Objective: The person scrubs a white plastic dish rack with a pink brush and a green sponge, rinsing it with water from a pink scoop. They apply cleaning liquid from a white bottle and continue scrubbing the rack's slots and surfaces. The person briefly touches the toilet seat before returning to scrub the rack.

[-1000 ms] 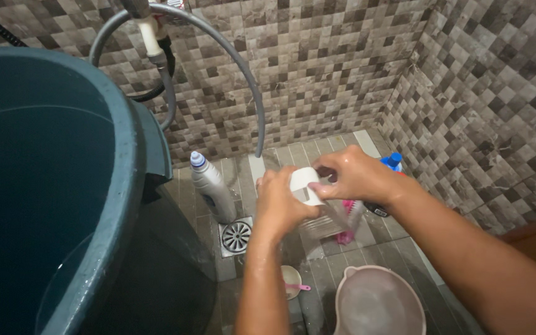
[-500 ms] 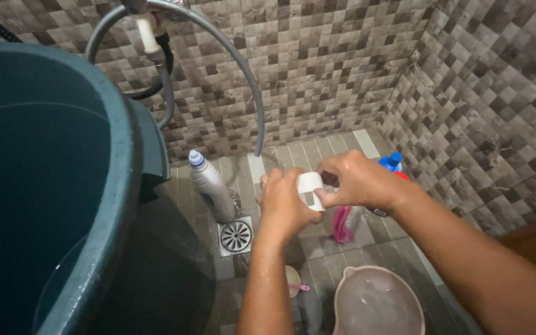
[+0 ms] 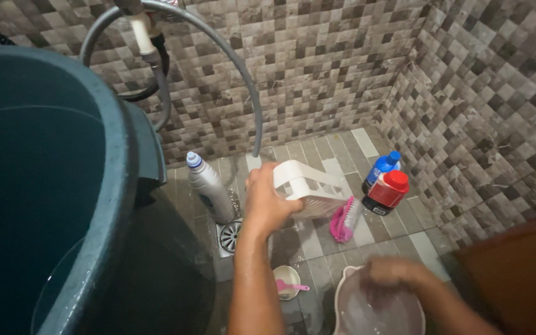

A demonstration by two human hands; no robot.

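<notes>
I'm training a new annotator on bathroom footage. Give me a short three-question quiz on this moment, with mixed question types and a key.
1. True or false: the left hand holds the white plastic basket above the floor.
2. Multiple choice: where is the right hand? A) on the grey hose B) in the pale scoop of foamy water C) on the pink brush
3. Fill in: the bottle nearest the floor drain is the grey one with a ___ cap.

Key: 1 true; 2 B; 3 blue.
</notes>
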